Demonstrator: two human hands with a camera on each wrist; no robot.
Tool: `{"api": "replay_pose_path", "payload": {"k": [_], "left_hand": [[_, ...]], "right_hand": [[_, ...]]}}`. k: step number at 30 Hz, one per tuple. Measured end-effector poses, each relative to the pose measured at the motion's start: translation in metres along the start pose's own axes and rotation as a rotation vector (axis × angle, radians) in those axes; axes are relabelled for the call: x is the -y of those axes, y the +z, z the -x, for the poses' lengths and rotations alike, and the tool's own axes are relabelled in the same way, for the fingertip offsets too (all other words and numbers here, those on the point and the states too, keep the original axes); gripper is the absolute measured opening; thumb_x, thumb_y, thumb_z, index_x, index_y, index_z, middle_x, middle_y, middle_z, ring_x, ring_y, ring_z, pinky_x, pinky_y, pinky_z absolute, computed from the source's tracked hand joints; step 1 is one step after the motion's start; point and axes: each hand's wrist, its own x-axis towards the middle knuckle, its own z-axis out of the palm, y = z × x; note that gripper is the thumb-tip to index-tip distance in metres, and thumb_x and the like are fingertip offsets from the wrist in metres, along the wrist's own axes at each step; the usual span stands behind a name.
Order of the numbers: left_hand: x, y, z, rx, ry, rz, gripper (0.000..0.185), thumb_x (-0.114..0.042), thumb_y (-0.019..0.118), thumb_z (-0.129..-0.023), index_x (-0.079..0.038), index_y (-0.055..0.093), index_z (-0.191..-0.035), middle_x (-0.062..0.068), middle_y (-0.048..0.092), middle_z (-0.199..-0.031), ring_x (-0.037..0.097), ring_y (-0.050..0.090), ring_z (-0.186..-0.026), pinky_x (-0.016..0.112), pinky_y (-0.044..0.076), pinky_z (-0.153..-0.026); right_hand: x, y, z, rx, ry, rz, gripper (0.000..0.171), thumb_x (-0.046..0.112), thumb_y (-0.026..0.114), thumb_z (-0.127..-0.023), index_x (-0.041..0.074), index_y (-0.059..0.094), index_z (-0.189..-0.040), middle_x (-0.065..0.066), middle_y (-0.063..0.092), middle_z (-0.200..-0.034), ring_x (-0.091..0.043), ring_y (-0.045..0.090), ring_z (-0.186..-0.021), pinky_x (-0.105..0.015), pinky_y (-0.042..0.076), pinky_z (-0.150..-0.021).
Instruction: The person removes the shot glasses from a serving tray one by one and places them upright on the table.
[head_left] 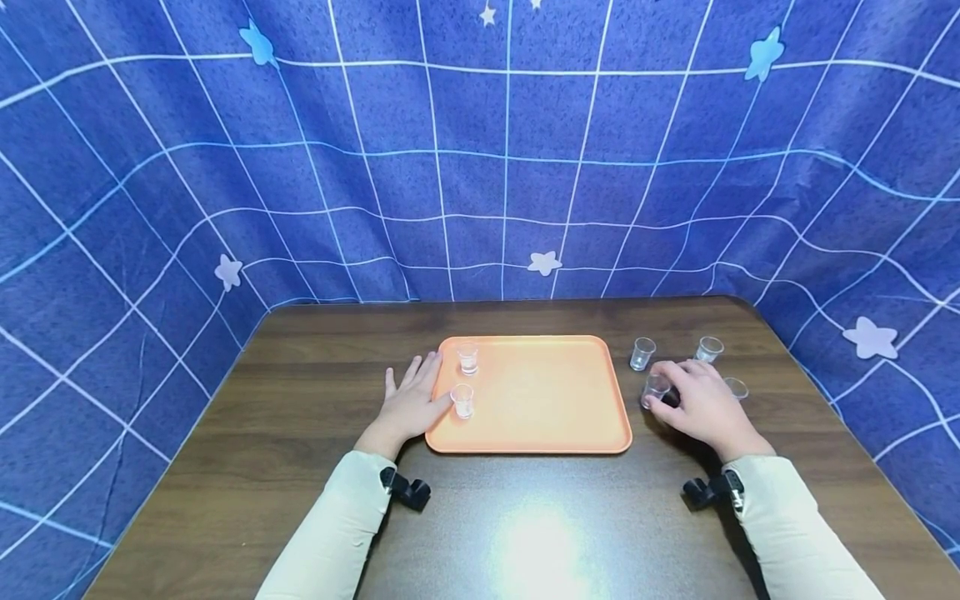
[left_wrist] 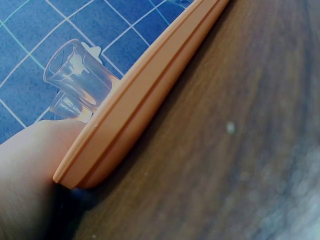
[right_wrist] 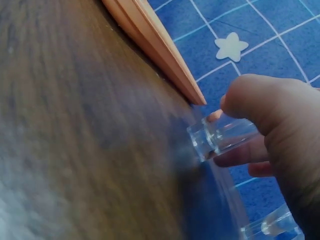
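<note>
My right hand grasps a small clear plastic cup on the dark wooden table, its base hidden behind my fingers, while my left hand lies flat with released fingers against the orange rectangular plastic tray.

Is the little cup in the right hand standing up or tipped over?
Standing up: the cup rests upright on the table, gripped by the right hand.

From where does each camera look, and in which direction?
Head: above, looking down at the table; both hands and sleeves show.
Left wrist: low beside the tray, facing two cups; left hand shows.
Right wrist: low on the table, facing the held cup; right fingers show.
All views share the tray.
</note>
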Motion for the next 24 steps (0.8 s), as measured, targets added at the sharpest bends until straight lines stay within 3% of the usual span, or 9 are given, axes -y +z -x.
{"api": "replay_pose_path", "payload": {"k": [8,24], "left_hand": [[-0.001,-0.002,0.002,-0.013,0.004,0.003,0.086,-0.064,0.036,-0.099,-0.011,0.013,-0.164,0.008,0.017,-0.169,0.033,0.010,-0.155,0.069,-0.007,-0.115],[0.001,0.000,0.000,-0.001,0.002,-0.012,0.090,-0.070,0.032,-0.098,-0.013,0.011,-0.164,0.007,0.015,-0.169,0.031,0.007,-0.156,0.068,-0.008,-0.115]], "right_hand": [[-0.001,-0.009,-0.003,0.028,-0.058,0.055,0.038,0.033,0.081,-0.077,0.012,0.073,-0.109,-0.009,0.074,-0.089,-0.040,0.064,-0.099,-0.059,0.040,-0.094],[-0.004,-0.016,-0.001,0.053,-0.033,0.078,0.037,0.034,0.081,-0.078,0.012,0.071,-0.106,-0.001,0.073,-0.081,-0.040,0.063,-0.100,-0.061,0.036,-0.098]]}}
